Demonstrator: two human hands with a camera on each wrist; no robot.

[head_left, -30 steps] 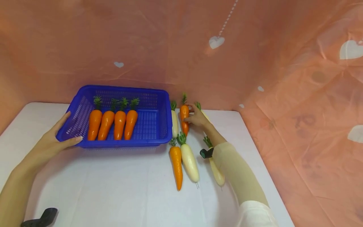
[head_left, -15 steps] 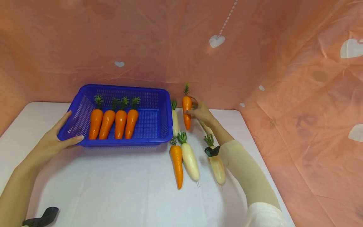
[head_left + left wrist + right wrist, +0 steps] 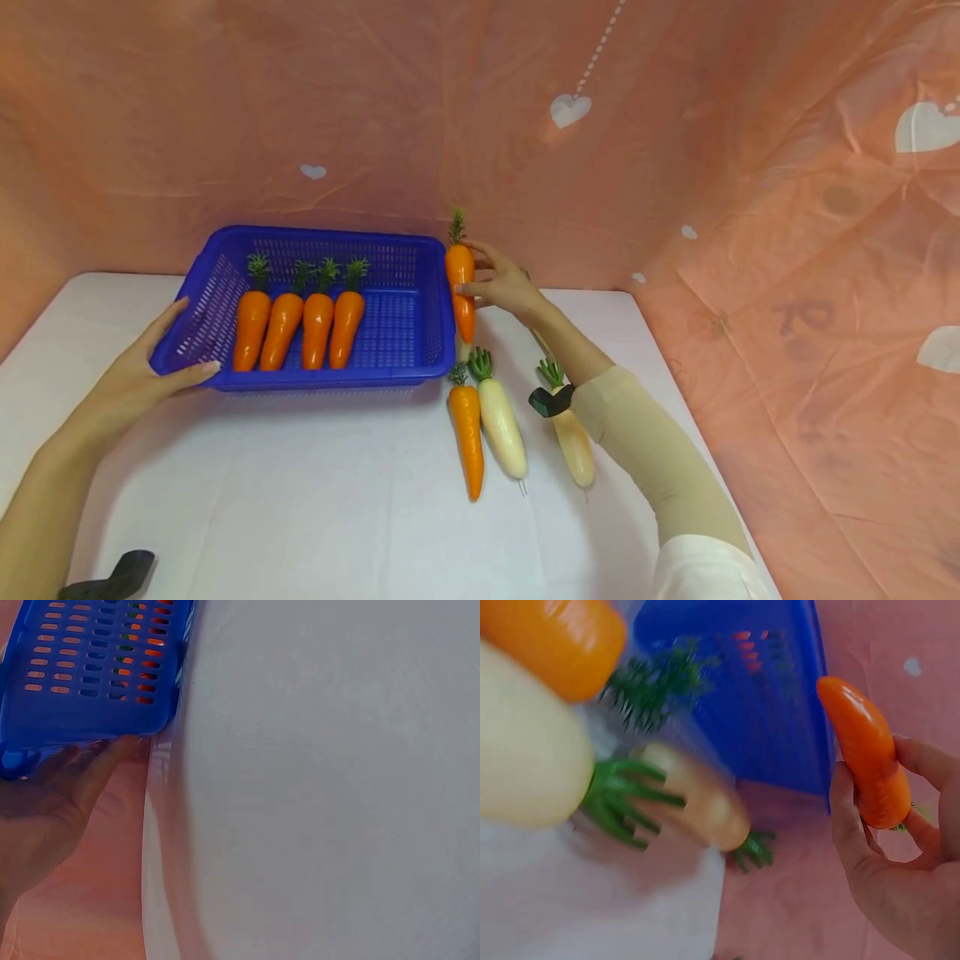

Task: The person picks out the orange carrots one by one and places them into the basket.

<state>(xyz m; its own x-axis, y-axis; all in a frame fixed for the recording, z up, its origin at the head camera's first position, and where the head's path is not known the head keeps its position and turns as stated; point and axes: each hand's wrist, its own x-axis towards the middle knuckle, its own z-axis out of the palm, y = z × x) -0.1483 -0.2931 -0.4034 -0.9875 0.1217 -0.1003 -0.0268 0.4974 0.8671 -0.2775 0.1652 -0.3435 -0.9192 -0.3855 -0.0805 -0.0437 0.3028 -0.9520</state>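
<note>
My right hand (image 3: 504, 282) holds a carrot (image 3: 461, 271) upright between thumb and fingers, at the right rim of a blue plastic basket (image 3: 322, 380). Its green top points to the back wall in the head view. The right wrist view shows the fingers around the thick end of the carrot (image 3: 866, 750). My left hand (image 3: 150, 358) grips the basket's left front corner, thumb at the front rim and fingers along the left side. Inside the basket, several carrots (image 3: 318, 329) lie side by side, tops to the back.
Right of the basket lie a carrot (image 3: 468, 442) and a white radish (image 3: 503, 429) side by side. Another white radish (image 3: 574, 450) lies under the right wrist. A further radish (image 3: 697, 802) lies beside the basket, mostly covered in the head view. Pink cloth (image 3: 480, 108) hangs behind the white table (image 3: 300, 500).
My right hand has lifted the carrot off the table and carried it left to the basket's right rim. The left hand and basket stay in place.
</note>
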